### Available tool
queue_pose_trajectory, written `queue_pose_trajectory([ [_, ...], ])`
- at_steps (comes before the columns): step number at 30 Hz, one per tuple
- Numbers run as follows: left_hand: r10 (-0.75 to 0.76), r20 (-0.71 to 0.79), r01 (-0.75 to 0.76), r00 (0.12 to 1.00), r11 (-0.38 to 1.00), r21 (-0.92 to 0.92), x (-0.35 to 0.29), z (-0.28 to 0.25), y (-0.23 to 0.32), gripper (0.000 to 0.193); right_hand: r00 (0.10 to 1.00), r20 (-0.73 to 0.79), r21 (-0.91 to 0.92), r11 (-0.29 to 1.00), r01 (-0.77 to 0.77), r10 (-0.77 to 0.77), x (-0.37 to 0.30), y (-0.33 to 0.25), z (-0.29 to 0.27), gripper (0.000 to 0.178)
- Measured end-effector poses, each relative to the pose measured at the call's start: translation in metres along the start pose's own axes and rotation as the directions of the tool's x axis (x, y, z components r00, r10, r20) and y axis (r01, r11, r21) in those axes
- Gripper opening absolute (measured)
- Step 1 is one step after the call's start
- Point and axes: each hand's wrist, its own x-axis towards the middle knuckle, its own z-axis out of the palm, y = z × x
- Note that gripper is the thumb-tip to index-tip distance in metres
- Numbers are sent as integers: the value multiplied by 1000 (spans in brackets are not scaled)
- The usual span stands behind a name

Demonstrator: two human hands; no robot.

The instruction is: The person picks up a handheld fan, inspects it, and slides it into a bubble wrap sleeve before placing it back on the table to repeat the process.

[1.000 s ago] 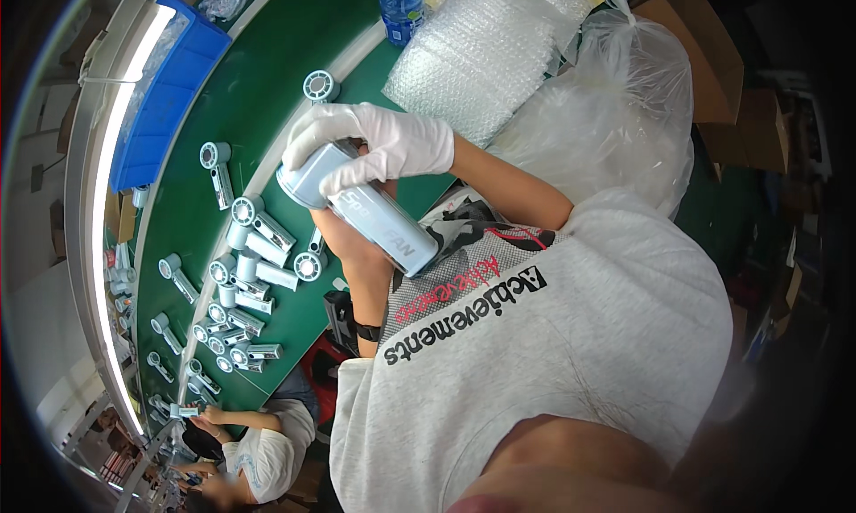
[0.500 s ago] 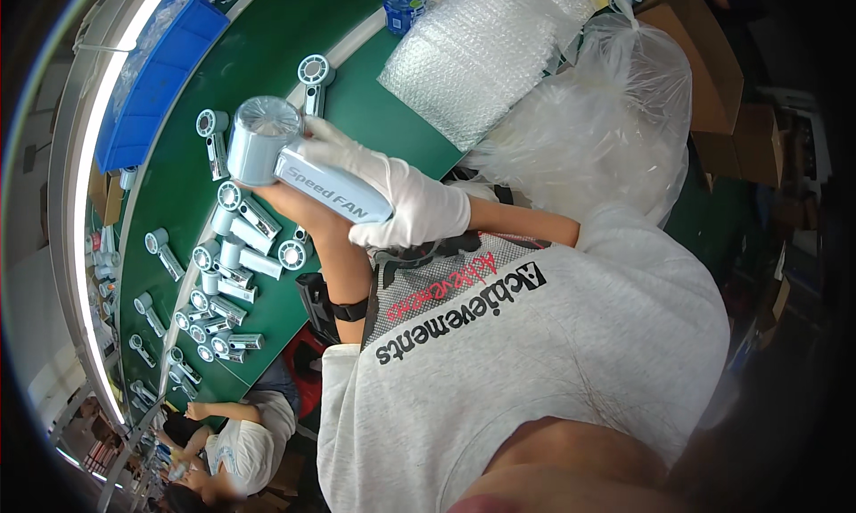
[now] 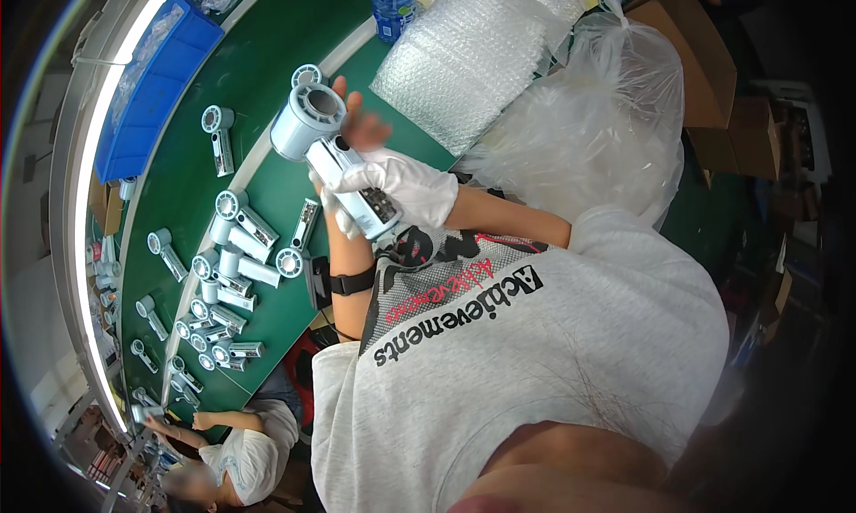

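Note:
A pale blue handheld fan (image 3: 292,131) is held above the green bench, tilted, its round head at the upper left and its handle sloping down to the right. The handle side with a dark panel faces up. My right hand (image 3: 406,185), in a white glove, is closed around the handle. Bare, slightly blurred fingers of my left hand (image 3: 364,128) stretch out apart beside the fan head; the rest of that hand is hidden behind the fan. Just beyond the head lies another fan (image 3: 306,73), partly covered. One more fan (image 3: 291,261) rests near my left forearm.
Several similar fans (image 3: 241,238) lie scattered on the green bench (image 3: 259,45) to the left. A blue bin (image 3: 147,107) stands at the far left. Beyond my right hand are bubble wrap (image 3: 464,67), a blue bottle (image 3: 392,12) and a clear plastic bag (image 3: 615,111). A co-worker (image 3: 259,446) sits at lower left.
The held fan has been turned over, from its printed side to its dark-panel side, and shifted right. My left fingers have come out beside its head.

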Motion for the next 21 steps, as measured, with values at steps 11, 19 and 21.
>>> queue_pose_trajectory([
  [11, -140, -274, 81, 952, -745, 662, 17, -33, -116, 40, 1000, -2, 696, 718, -13, 21, -7, -42, -16, 38],
  [19, -179, 38, -123, 983, -492, 862, 2, -102, -73, 25, 978, -203, 734, 653, 189, -54, -24, -72, -34, 46],
  [21, -106, -28, -17, 994, -402, 915, -2, -97, -58, 24, 905, -313, 214, 906, 364, -290, -37, -63, -52, 48],
])
